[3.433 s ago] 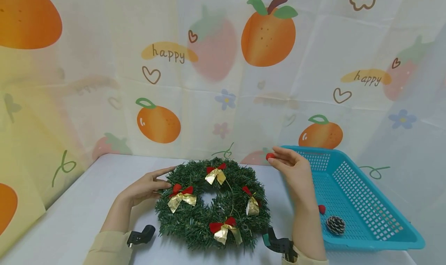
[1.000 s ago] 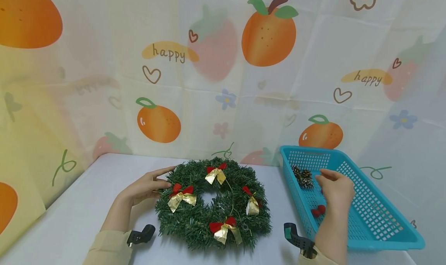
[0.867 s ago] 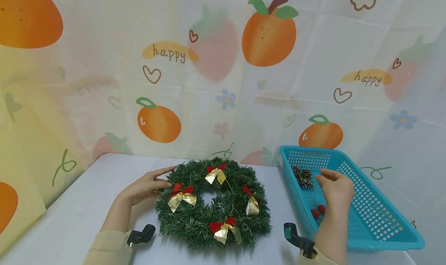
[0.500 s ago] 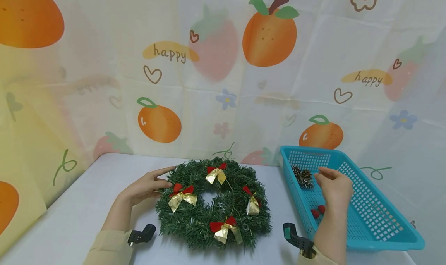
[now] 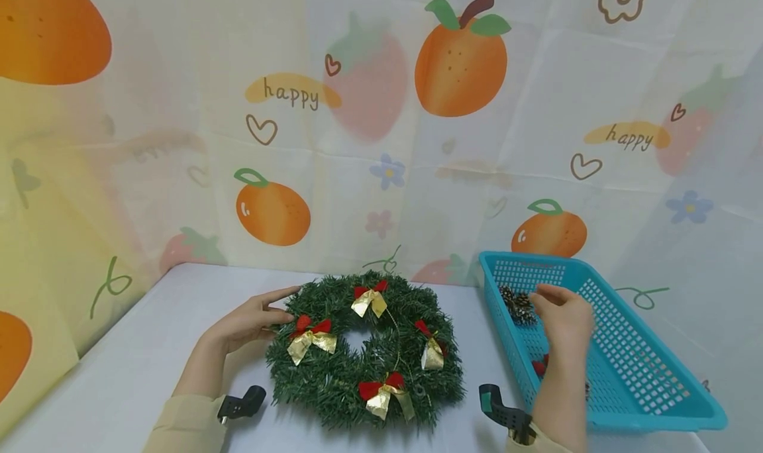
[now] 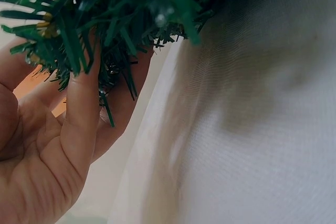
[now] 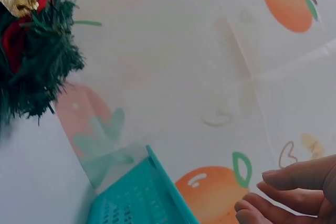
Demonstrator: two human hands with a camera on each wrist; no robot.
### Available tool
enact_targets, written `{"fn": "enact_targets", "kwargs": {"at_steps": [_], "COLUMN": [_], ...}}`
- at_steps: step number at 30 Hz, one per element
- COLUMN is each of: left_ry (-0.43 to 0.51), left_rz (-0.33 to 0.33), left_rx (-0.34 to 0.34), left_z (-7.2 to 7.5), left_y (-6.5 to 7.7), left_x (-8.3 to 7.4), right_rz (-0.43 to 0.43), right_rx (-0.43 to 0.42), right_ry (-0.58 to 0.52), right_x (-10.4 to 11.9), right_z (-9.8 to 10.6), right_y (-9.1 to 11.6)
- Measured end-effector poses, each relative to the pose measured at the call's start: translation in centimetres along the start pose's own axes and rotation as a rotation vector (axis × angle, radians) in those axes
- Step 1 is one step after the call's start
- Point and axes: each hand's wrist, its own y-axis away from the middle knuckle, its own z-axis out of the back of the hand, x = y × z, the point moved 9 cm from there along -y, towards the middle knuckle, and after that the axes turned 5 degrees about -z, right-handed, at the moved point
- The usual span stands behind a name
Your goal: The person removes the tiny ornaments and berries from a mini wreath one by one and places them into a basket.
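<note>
A green Christmas wreath [image 5: 352,400] with several red and gold bows [image 5: 369,299] lies on the table. My left hand [image 5: 250,320] grips its left edge, fingers curving in among the needles in the left wrist view. Beside that hand, a small red berry-like ball [image 5: 304,322] sits on the wreath near the left bow. My right hand [image 5: 565,317] is over the blue plastic basket [image 5: 638,347], fingers loosely bent; the right wrist view shows a gap between thumb and fingers with nothing held. Pine cones [image 5: 517,305] and red balls [image 5: 539,367] lie in the basket, partly hidden by the hand and forearm.
A white cloth covers the table [image 5: 149,347]. Behind it hangs a fruit-printed curtain [image 5: 381,195]. The basket's tall rim stands to the right of the wreath. Black camera mounts [image 5: 241,403] sit on both wrists.
Some seconds ago my right hand pinched a red ball near the basket's left rim. It now hovers over the basket without it, having shifted slightly left lately. My left hand stays put.
</note>
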Motion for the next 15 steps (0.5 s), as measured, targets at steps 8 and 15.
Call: {"fn": "enact_targets", "kwargs": {"at_steps": [8,15], "left_ry": [-0.007,-0.011], "left_rz": [-0.006,0.006], "left_rx": [-0.003,-0.01], "left_z": [0.1,0.1], "left_y": [0.1,0.0], "left_x": [0.0,0.1], "right_rz": [0.08,0.135], "right_rx": [0.073,0.163], "right_ry": [0.002,-0.06], "right_x": [2.1,4.0], "right_z": [-1.9,-4.2], "right_y": [0.8,1.6]}}
